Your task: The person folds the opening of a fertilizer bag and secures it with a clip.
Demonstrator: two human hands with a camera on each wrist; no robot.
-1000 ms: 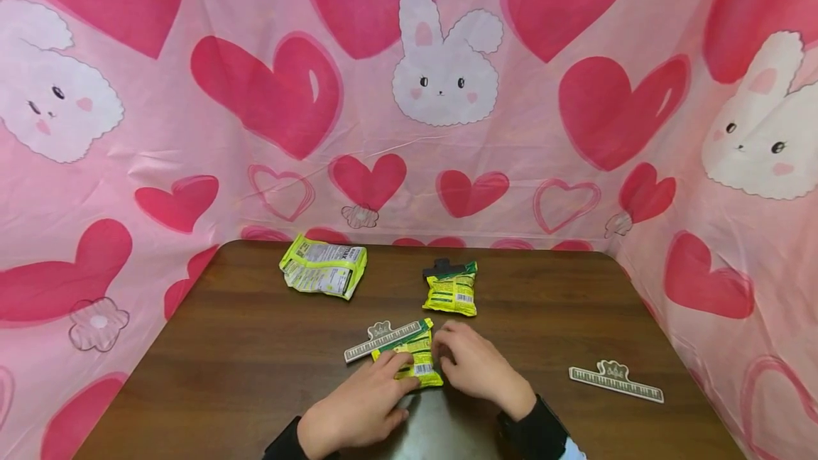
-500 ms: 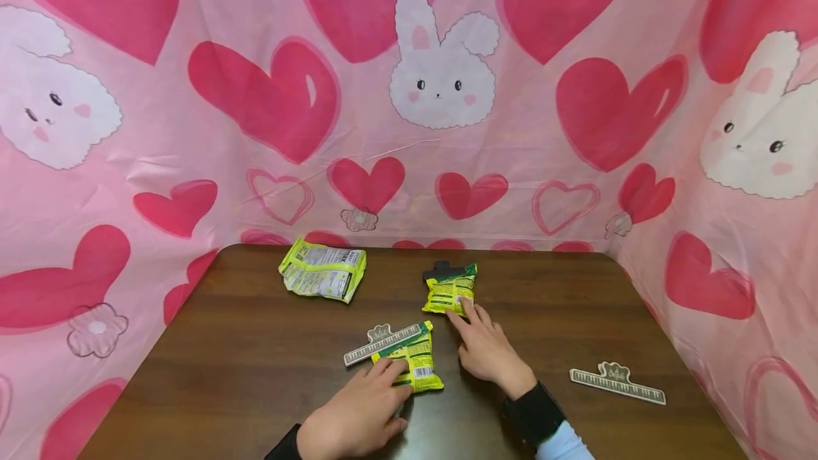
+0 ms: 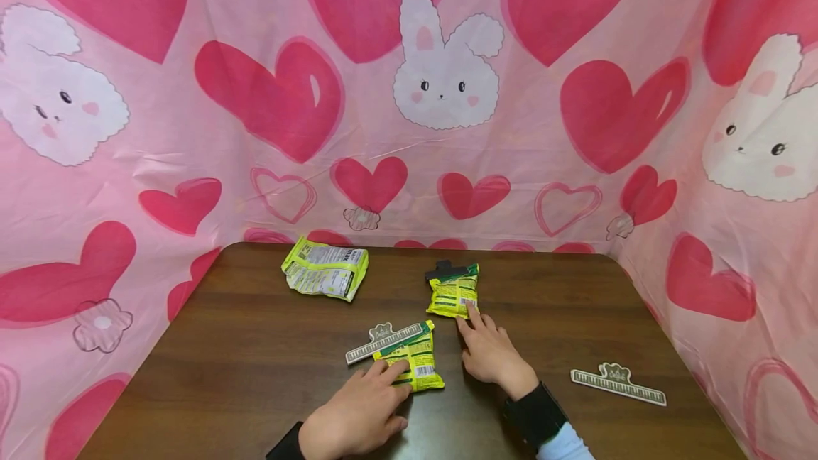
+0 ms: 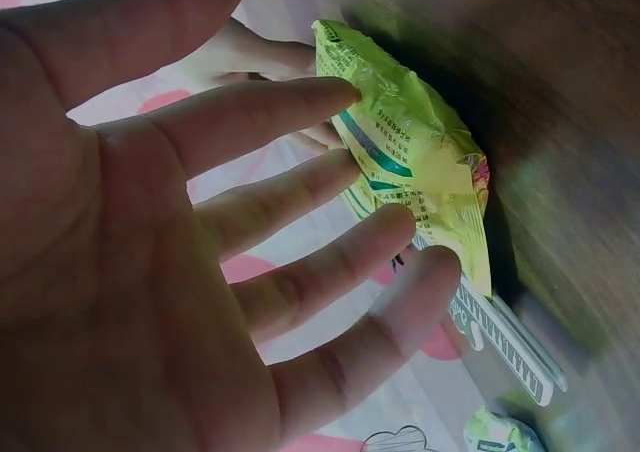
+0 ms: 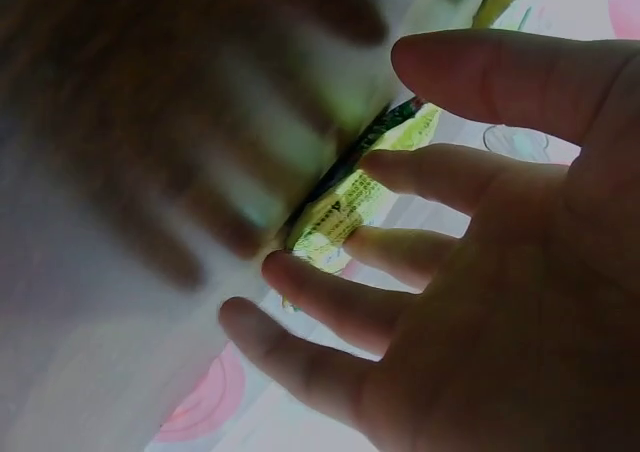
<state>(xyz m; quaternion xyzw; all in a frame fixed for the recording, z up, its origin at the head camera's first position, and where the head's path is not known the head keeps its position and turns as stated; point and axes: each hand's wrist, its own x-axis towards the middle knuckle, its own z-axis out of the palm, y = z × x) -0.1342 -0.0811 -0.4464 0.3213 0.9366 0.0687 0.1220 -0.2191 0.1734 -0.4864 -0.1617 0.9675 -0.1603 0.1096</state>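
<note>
A yellow-green snack packet (image 3: 422,369) lies at the middle of the table, a white piano-key clip (image 3: 385,343) across its green top end. On this packet rest the fingertips of my left hand (image 3: 354,410); the left wrist view shows that hand's fingers (image 4: 290,282) spread and fairly straight. Farther back lies a similar small packet (image 3: 450,298) with a black clip (image 3: 443,271) on its upper edge. My right hand (image 3: 495,357) reaches to it, fingertips right at its near edge. Extended fingers (image 5: 330,297) also show in the right wrist view.
A larger yellow-green and grey bag (image 3: 324,268) lies at the back left of the brown table (image 3: 243,368). Another piano-key clip (image 3: 617,383) lies at the right. Pink heart-and-rabbit cloth (image 3: 371,126) hangs behind and along both sides.
My right hand has left the side of the near packet and moved forward to the far one, where it has stayed. My left hand has remained on the near packet.
</note>
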